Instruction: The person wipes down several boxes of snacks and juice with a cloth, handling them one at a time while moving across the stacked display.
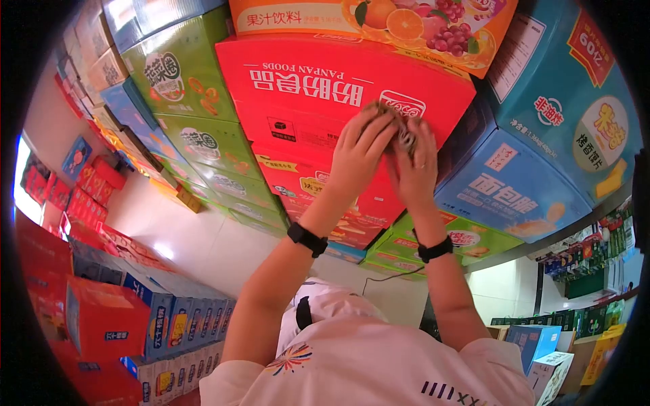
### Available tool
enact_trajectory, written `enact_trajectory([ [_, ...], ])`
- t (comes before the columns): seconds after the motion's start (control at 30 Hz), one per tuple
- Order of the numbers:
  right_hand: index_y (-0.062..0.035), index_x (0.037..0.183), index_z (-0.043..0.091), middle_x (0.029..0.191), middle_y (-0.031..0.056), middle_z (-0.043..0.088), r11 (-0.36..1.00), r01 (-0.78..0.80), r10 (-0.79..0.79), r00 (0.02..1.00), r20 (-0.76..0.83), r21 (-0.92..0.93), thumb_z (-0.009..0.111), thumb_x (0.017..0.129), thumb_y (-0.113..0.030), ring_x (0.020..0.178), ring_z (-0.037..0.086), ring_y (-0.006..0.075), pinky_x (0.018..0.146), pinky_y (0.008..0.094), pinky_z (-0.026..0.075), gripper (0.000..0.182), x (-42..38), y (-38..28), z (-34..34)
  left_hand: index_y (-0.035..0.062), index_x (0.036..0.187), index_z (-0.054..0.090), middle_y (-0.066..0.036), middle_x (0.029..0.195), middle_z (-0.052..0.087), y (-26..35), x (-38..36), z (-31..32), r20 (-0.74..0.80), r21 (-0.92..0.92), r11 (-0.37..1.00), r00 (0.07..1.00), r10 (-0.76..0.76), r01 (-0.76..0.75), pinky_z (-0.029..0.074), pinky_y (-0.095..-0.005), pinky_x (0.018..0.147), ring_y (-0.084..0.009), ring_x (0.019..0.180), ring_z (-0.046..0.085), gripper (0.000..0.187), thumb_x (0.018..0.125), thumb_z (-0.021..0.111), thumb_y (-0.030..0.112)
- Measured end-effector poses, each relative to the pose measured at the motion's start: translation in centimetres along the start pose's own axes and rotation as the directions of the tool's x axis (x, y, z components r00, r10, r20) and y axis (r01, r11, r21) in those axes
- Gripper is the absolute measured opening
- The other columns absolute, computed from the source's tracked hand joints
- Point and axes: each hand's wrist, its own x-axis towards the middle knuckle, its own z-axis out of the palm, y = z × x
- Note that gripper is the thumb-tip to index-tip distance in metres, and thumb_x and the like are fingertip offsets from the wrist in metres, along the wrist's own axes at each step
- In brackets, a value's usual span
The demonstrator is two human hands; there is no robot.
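My left hand (366,142) and my right hand (418,168) are together in front of the red carton (298,108), with fingers closed around a small, bunched greyish-brown cloth (405,135). Fingers cover much of the cloth, so its full shape is hidden. The red carton has white lettering that appears upside down. An orange juice-drink carton (325,17) with fruit pictures rests on top of it. Below is another red carton (352,203) with a yellow label.
Green cartons (186,81) are stacked to the left. Blue (514,186) and teal cartons (562,101) stand to the right. More red (108,311) and blue boxes (189,318) line the lower left, beside a pale tiled floor (217,237). A thin dark cable (386,277) hangs below the stack.
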Motion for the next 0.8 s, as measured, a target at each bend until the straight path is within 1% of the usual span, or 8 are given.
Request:
enact_trajectory([
  [0.07, -0.0123, 0.117, 0.053, 0.138, 0.0134, 0.036, 1.000, 0.015, -0.016, 1.000, 0.013, 0.022, 0.058, 0.081, -0.011, 0.128, 0.035, 0.0363, 0.102, 0.0520, 0.034, 0.036, -3.5, -0.3, 1.0, 0.0057, 0.109, 0.058, -0.007, 0.120, 0.054, 0.3, -3.3, 0.7, 0.057, 0.001, 0.999, 0.998, -0.032, 0.032, 0.041, -0.0402, 0.096, -0.0303, 0.114, 0.048, 0.040, 0.069, 0.059, 0.002],
  [0.13, -0.0121, 0.114, 0.054, 0.135, 0.0131, 0.039, 1.000, 0.000, -0.002, 0.993, 0.117, 0.018, 0.058, 0.082, -0.011, 0.128, 0.036, 0.0353, 0.102, 0.0512, 0.036, 0.032, -6.6, -0.6, 1.6, 0.0054, 0.108, 0.058, -0.007, 0.119, 0.054, 0.7, -6.4, 1.6, 0.115, 0.001, 0.998, 0.991, -0.064, 0.065, 0.042, -0.0405, 0.095, -0.0305, 0.114, 0.048, 0.040, 0.068, 0.059, 0.002],
  [0.23, -0.0114, 0.110, 0.056, 0.131, 0.0123, 0.042, 0.999, -0.038, 0.038, 0.985, 0.170, -0.005, 0.059, 0.082, -0.010, 0.126, 0.038, 0.0333, 0.100, 0.0494, 0.038, 0.029, -10.4, -1.4, 2.2, 0.0064, 0.107, 0.058, -0.007, 0.116, 0.055, 1.3, -9.6, 2.3, 0.225, -0.067, 0.985, 0.964, -0.141, 0.159, 0.041, -0.0418, 0.096, -0.0300, 0.113, 0.048, 0.040, 0.068, 0.060, 0.001],
  [0.37, -0.0101, 0.105, 0.059, 0.124, 0.0124, 0.047, 0.994, -0.088, 0.083, 0.992, 0.096, 0.059, 0.060, 0.079, -0.008, 0.121, 0.043, 0.0316, 0.096, 0.0470, 0.042, 0.026, -11.5, -1.6, 2.2, 0.0087, 0.107, 0.058, -0.006, 0.114, 0.055, 1.6, -10.3, 2.8, 0.221, -0.036, 0.989, 0.966, -0.134, 0.145, 0.042, -0.0422, 0.092, -0.0285, 0.112, 0.049, 0.041, 0.067, 0.061, 0.002],
  [0.47, -0.0085, 0.098, 0.062, 0.114, 0.0130, 0.054, 0.980, -0.173, 0.158, 0.977, 0.143, 0.095, 0.061, 0.074, -0.005, 0.113, 0.049, 0.0316, 0.089, 0.0448, 0.046, 0.024, -10.2, -1.7, 1.3, 0.0097, 0.108, 0.058, -0.005, 0.113, 0.055, 1.9, -9.7, 2.3, 0.209, -0.056, 0.988, 0.969, -0.132, 0.146, 0.042, -0.0419, 0.090, -0.0278, 0.112, 0.049, 0.041, 0.068, 0.060, 0.004],
  [0.57, -0.0069, 0.092, 0.064, 0.102, 0.0125, 0.058, 0.987, -0.154, 0.153, 0.988, 0.030, 0.051, 0.062, 0.071, -0.002, 0.103, 0.055, 0.0321, 0.082, 0.0418, 0.050, 0.022, -8.2, -1.2, -0.5, 0.0101, 0.110, 0.058, -0.005, 0.114, 0.055, 2.4, -7.7, 1.5, 0.204, -0.074, 0.990, 0.974, -0.102, 0.119, 0.042, -0.0412, 0.089, -0.0277, 0.112, 0.049, 0.040, 0.070, 0.058, 0.006],
  [0.63, -0.0070, 0.093, 0.064, 0.104, 0.0128, 0.058, 0.992, -0.123, 0.123, 0.992, -0.008, 0.019, 0.062, 0.071, -0.002, 0.104, 0.055, 0.0324, 0.082, 0.0421, 0.049, 0.023, -6.0, -0.2, -1.7, 0.0104, 0.111, 0.058, -0.005, 0.115, 0.055, 3.0, -5.3, 1.4, 0.186, -0.079, 0.992, 0.979, -0.086, 0.102, 0.042, -0.0410, 0.089, -0.0277, 0.111, 0.049, 0.041, 0.071, 0.058, 0.007],
  [0.8, -0.0080, 0.098, 0.065, 0.113, 0.0137, 0.056, 0.997, 0.002, -0.011, 0.992, -0.123, -0.075, 0.060, 0.074, -0.001, 0.104, 0.054, 0.0339, 0.085, 0.0439, 0.045, 0.026, 0.9, 2.8, -4.2, 0.0127, 0.114, 0.058, -0.004, 0.116, 0.053, 3.5, 2.4, 0.0, 0.001, -0.039, 0.999, 1.000, 0.004, -0.004, 0.042, -0.0401, 0.089, -0.0277, 0.109, 0.048, 0.043, 0.071, 0.057, 0.007],
])
